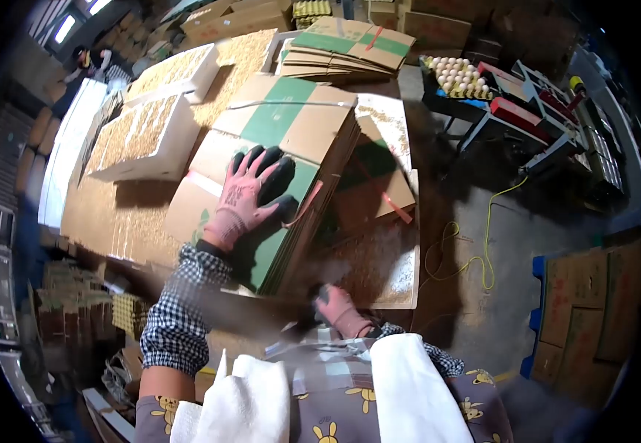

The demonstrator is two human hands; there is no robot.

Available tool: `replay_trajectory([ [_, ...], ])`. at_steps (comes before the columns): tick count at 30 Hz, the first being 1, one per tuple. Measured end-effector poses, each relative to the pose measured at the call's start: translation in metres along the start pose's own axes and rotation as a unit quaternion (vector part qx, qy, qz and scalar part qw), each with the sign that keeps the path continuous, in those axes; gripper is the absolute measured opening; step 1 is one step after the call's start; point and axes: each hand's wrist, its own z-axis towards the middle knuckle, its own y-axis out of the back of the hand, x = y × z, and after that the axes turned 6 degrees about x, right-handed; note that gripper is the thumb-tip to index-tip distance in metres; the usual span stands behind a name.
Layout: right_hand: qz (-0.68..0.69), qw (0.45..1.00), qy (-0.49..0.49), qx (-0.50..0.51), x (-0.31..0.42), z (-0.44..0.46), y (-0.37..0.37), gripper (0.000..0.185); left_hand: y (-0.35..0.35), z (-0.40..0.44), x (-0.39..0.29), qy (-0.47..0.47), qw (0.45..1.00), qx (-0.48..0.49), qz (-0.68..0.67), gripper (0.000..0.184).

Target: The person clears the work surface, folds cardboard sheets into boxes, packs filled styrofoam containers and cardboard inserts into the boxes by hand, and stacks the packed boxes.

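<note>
Hanging the right hand low by the table, near the closer end of the flattened boxes; too blurred at the fingertips to tell whether closed on anything. Resting the left hand open and spread on top of those boxes, covering some of the green stripe. Piled on the table, pointing away from the body, with the long axis slanting toward the far right. Crossed at the far end by a white strap. Shadowed and partly hidden to the right: more cardboard. Too small to make out clearly, far left: a person.
</note>
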Motion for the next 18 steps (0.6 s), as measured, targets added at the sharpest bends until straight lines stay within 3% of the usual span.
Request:
replay_trajectory([
  [1,0.233,0.969,-0.083,0.027,-0.004,0.007,0.010,0.029,0.000,0.001,0.001,-0.004,1.000,0.001,-0.003,0.068],
  [2,0.448,0.878,-0.163,0.054,-0.006,0.023,0.019,0.027,0.002,0.000,0.003,-0.005,1.000,-0.001,-0.004,0.067],
  [3,0.522,0.843,-0.121,-0.048,-0.017,0.041,0.010,0.022,0.000,-0.003,0.004,0.012,0.994,-0.029,-0.104,0.066],
  [4,0.503,0.854,-0.112,-0.069,0.010,0.039,0.035,0.028,-0.002,-0.006,0.009,0.026,0.978,-0.061,-0.200,0.065],
  [6,0.529,0.838,-0.116,-0.069,0.025,0.053,0.047,0.034,0.013,-0.017,0.041,0.129,0.949,-0.175,-0.230,0.067],
  [8,0.560,0.818,-0.112,-0.062,0.031,0.056,0.037,0.038,0.020,-0.044,0.129,0.216,0.929,-0.209,-0.217,0.070],
  [9,0.585,0.800,-0.114,-0.064,0.036,0.059,0.035,0.041,0.018,-0.060,0.164,0.257,0.900,-0.127,-0.328,0.072],
  [10,0.536,0.826,-0.163,-0.060,0.058,0.048,0.044,0.043,0.020,-0.075,0.186,0.290,0.852,-0.047,-0.433,0.073],
  [12,0.546,0.817,-0.186,-0.008,0.061,0.041,0.049,0.042,0.048,-0.082,0.155,0.303,0.885,0.208,-0.285,0.065],
  [13,0.533,0.833,-0.146,-0.025,0.058,0.044,0.044,0.044,0.016,-0.100,0.186,0.301,0.821,0.249,-0.415,0.058],
  [14,0.524,0.840,-0.132,-0.042,0.058,0.044,0.045,0.043,-0.011,-0.123,0.198,0.143,0.826,0.117,-0.533,0.046],
  [15,0.525,0.843,-0.107,-0.036,0.055,0.047,0.048,0.044,-0.039,-0.136,0.224,0.105,0.633,0.091,-0.762,0.039],
  [16,0.586,0.802,-0.111,-0.020,0.036,0.056,0.045,0.044,-0.039,-0.138,0.229,0.081,0.576,0.094,-0.808,0.039],
  [17,0.592,0.804,-0.054,-0.023,0.028,0.054,0.043,0.050,-0.047,-0.138,0.233,-0.031,0.762,0.075,-0.642,0.042],
  [18,0.610,0.793,0.010,-0.010,0.026,0.067,0.037,0.047,-0.058,-0.132,0.238,0.078,0.692,0.081,-0.713,0.044],
])
